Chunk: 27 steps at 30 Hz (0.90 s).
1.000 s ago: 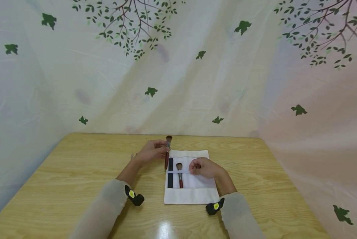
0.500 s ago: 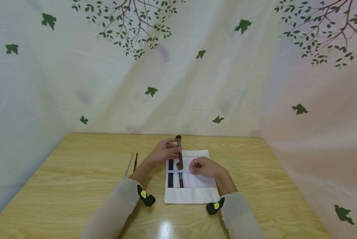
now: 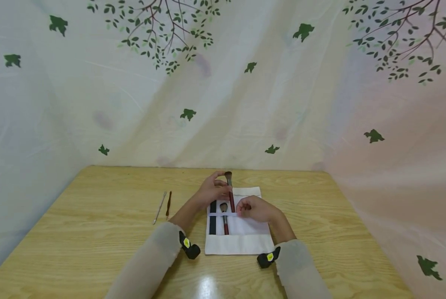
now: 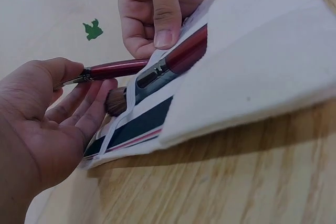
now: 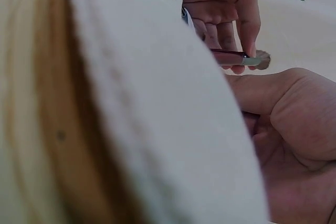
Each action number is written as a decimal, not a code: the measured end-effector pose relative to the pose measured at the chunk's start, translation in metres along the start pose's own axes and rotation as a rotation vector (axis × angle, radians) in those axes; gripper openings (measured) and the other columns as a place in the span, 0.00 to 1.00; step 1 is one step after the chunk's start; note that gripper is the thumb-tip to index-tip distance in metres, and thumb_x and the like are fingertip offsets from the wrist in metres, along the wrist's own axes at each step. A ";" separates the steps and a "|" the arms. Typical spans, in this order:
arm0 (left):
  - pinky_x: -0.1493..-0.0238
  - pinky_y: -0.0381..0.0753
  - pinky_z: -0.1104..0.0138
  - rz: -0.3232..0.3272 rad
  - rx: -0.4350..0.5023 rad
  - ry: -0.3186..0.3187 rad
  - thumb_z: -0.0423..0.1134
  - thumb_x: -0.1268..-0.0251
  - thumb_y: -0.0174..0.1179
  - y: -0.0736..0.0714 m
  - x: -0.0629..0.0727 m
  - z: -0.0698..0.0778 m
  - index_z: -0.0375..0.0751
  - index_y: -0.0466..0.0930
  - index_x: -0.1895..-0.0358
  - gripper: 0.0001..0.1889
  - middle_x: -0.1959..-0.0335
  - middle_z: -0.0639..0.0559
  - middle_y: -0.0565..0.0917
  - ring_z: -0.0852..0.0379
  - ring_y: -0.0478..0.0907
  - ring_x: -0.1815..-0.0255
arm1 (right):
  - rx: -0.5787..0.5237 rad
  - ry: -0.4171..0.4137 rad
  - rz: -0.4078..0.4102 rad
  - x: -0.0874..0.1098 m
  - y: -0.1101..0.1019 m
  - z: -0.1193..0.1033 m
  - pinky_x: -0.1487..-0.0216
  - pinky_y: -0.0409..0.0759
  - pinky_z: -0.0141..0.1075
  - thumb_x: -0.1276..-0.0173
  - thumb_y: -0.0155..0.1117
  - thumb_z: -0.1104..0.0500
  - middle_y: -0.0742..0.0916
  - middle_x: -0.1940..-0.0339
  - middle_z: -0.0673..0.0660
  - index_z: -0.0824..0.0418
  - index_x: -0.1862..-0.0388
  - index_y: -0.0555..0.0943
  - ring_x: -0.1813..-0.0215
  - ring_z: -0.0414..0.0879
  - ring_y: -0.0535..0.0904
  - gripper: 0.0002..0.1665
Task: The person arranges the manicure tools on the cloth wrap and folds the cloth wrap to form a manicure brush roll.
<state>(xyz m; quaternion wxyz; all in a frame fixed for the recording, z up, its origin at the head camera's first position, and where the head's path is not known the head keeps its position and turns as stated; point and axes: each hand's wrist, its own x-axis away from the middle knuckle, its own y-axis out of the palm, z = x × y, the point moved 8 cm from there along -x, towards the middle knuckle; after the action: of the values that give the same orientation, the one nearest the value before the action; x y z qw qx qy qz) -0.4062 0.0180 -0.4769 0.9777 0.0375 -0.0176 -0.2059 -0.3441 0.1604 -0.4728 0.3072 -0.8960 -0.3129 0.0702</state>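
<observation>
My left hand (image 3: 212, 189) pinches a makeup brush (image 3: 231, 201) near its metal collar, bristles up, over the upper part of a white cloth brush roll (image 3: 241, 245). The handle's lower end reaches the elastic band (image 4: 108, 139) beside my right hand. With thumb and curled fingers, my right hand (image 3: 258, 209) holds that band at the roll's middle. Another red-handled makeup brush (image 3: 226, 226) lies under the band, its handle end in the bottom pocket. Left of it a flat black strip (image 3: 213, 225) sits likewise. In the right wrist view, cloth hides the held brush's handle end.
On the wooden table (image 3: 96, 232), left of my left forearm, lie a thin silver tool (image 3: 160, 208) and a slim brown tool (image 3: 168, 204). A pale curtain (image 3: 223, 137) with printed leaves hangs behind the table's back edge.
My left hand has carried the brush rightward from the roll's left edge, past the other brush, to beside my right hand. The two thin tools have come into view. My right hand stays put.
</observation>
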 end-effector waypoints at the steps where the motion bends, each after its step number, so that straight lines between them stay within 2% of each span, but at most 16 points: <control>1: 0.59 0.88 0.57 -0.003 -0.011 -0.001 0.28 0.30 0.64 0.000 0.000 -0.001 0.40 0.59 0.22 0.36 0.49 0.36 0.79 0.49 0.87 0.65 | 0.000 -0.001 -0.001 0.000 0.000 0.000 0.57 0.75 0.34 0.28 0.62 0.72 0.83 0.67 0.50 0.64 0.62 0.84 0.62 0.44 0.75 0.06; 6: 0.62 0.88 0.59 -0.017 -0.006 -0.021 0.27 0.31 0.64 0.002 -0.001 -0.005 0.40 0.58 0.23 0.36 0.49 0.36 0.80 0.50 0.87 0.68 | 0.004 0.000 -0.002 0.001 0.001 0.000 0.57 0.75 0.34 0.28 0.62 0.71 0.83 0.67 0.50 0.64 0.62 0.83 0.62 0.44 0.75 0.05; 13: 0.64 0.88 0.60 -0.035 -0.028 0.004 0.24 0.31 0.63 0.006 0.000 -0.004 0.38 0.60 0.24 0.34 0.55 0.36 0.83 0.52 0.86 0.70 | -0.002 -0.010 0.000 0.003 0.000 -0.003 0.56 0.76 0.35 0.28 0.63 0.72 0.85 0.66 0.54 0.65 0.62 0.84 0.62 0.45 0.76 0.05; 22: 0.61 0.87 0.60 -0.078 -0.045 -0.010 0.23 0.33 0.64 0.009 0.002 -0.004 0.37 0.62 0.26 0.34 0.55 0.34 0.85 0.51 0.86 0.68 | -0.005 -0.004 0.005 0.004 0.000 -0.005 0.56 0.75 0.37 0.28 0.64 0.70 0.85 0.64 0.57 0.66 0.62 0.84 0.61 0.45 0.75 0.03; 27: 0.60 0.87 0.61 -0.089 -0.105 -0.026 0.25 0.33 0.64 0.009 0.004 -0.004 0.38 0.63 0.26 0.33 0.56 0.37 0.85 0.51 0.86 0.67 | -0.016 -0.001 0.006 0.004 0.001 -0.005 0.56 0.76 0.36 0.28 0.64 0.70 0.85 0.65 0.56 0.66 0.62 0.84 0.62 0.45 0.75 0.03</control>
<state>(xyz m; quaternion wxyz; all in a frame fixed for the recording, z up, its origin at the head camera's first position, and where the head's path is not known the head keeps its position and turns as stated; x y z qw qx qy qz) -0.3984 0.0250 -0.4804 0.9679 -0.0156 -0.0178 -0.2503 -0.3391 0.1595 -0.4687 0.2994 -0.8993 -0.3112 0.0691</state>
